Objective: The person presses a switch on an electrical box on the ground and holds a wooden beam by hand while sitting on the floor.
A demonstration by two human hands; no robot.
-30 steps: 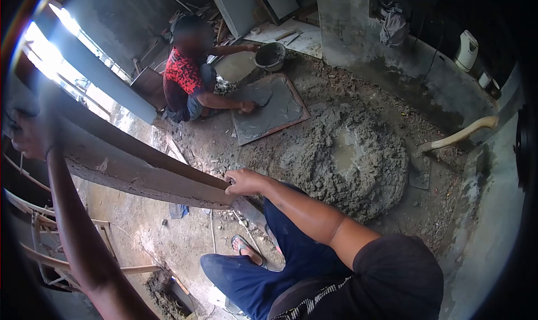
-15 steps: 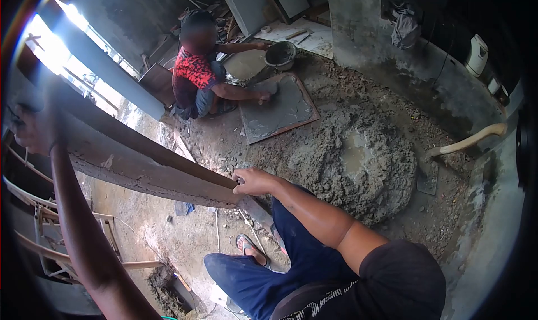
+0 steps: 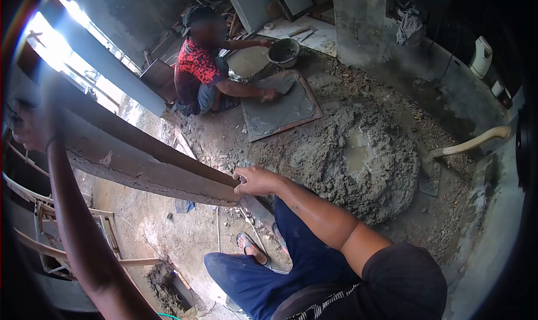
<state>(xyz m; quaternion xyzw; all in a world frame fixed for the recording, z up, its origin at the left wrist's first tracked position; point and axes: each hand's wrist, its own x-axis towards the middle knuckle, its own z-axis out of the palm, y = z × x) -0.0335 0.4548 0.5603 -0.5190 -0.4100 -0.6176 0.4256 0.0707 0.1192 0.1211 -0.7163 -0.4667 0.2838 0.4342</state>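
Observation:
A long grey cement-faced post (image 3: 151, 171) with a rough lower edge slants across the left half of the view. My right hand (image 3: 258, 181) is at its near end, fingers curled in against the edge; what they hold is hidden. Up at the left rim, my left hand (image 3: 31, 129) is by the post's far end, its fingers bent round something dark. Glare and blur hide what that is.
A co-worker (image 3: 196, 62) squats behind, one hand on a bucket (image 3: 283, 52), the other on a trowel (image 3: 288, 86) over a mortar board (image 3: 280, 107). A wet mortar heap (image 3: 386, 168) and a wooden-handled hoe (image 3: 471, 140) are right; a hole (image 3: 171, 289) is lower left.
The co-worker's trowel hand has moved a little to the right over the mortar board. My hands stay at the post, and the view has shifted slightly.

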